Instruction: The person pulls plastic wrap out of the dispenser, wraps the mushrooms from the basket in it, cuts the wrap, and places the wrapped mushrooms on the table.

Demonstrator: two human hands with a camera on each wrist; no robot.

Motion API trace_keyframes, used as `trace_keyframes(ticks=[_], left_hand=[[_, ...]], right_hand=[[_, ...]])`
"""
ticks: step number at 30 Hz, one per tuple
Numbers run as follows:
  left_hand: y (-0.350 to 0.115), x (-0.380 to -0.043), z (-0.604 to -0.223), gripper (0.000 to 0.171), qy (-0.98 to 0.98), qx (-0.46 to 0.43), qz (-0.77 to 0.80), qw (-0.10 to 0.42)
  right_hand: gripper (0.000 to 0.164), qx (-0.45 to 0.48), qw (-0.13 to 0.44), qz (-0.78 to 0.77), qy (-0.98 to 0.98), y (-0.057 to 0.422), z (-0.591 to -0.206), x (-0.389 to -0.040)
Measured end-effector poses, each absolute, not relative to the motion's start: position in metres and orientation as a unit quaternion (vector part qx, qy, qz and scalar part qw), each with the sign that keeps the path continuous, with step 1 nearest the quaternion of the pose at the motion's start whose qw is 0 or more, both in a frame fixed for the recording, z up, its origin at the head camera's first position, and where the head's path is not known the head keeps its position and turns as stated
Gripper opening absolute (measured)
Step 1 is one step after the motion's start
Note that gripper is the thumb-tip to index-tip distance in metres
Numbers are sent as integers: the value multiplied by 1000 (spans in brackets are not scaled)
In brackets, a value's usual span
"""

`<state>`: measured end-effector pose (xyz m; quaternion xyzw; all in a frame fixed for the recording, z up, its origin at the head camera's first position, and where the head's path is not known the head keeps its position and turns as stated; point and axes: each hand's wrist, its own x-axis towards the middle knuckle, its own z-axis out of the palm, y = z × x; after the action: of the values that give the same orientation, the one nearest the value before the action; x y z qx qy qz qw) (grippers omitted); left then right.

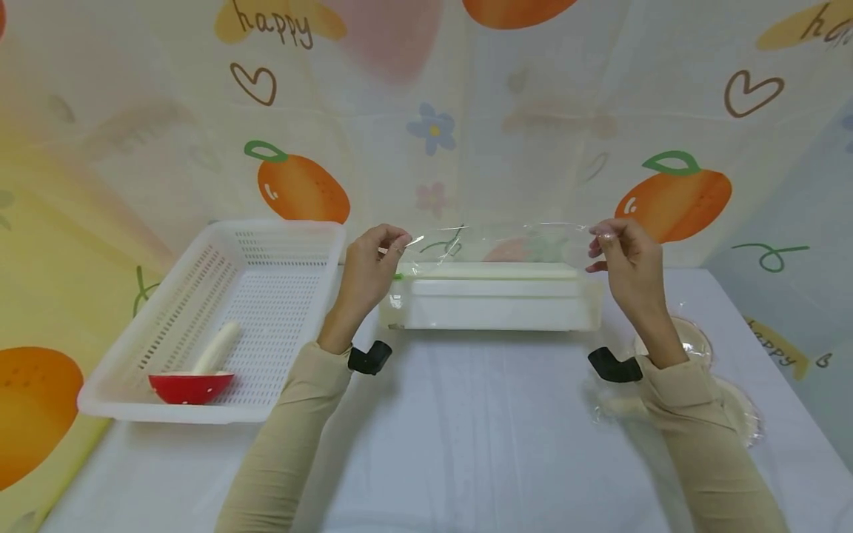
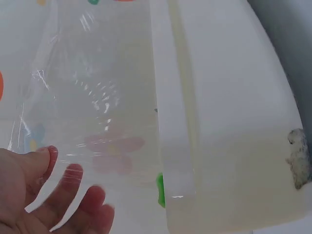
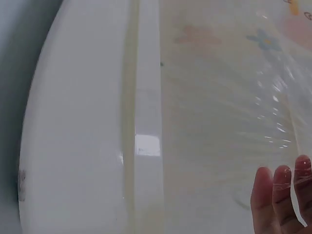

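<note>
A sheet of clear plastic wrap [image 1: 493, 240] is stretched upright between the two hands, above and behind a long white cling film dispenser box [image 1: 496, 311]. My left hand [image 1: 373, 263] pinches the film's upper left corner between thumb and index finger. At the upper right corner, my right hand [image 1: 626, 255] pinches the film the same way. The left wrist view shows the film [image 2: 97, 97] rising from the box's edge, with a small green piece [image 2: 161, 190] beside that edge. Through the film [image 3: 219, 107] in the right wrist view, the patterned backdrop shows.
On the left stands a white perforated basket [image 1: 166, 411] with a red bowl-shaped ladle [image 1: 191, 389] in it, its pale handle leaning up. Film-covered round dishes [image 1: 740, 411] sit at the right, partly behind the right forearm. A patterned cloth [image 1: 433, 89] hangs behind the white table [image 1: 466, 444].
</note>
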<state>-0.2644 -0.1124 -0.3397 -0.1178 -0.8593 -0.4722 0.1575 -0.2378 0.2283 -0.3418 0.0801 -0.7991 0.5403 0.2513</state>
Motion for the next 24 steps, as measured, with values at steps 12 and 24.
trace_keyframes(ticks=[12,24], left_hand=[[-114,-271,-336,17,-820,-131,-538,142],[-115,-272,-321,20,-824,-133,-533,139]], right_hand=[[13,68,271,571,-772,222,-332,-249],[16,59,272,575,-769,223,-320,-254]])
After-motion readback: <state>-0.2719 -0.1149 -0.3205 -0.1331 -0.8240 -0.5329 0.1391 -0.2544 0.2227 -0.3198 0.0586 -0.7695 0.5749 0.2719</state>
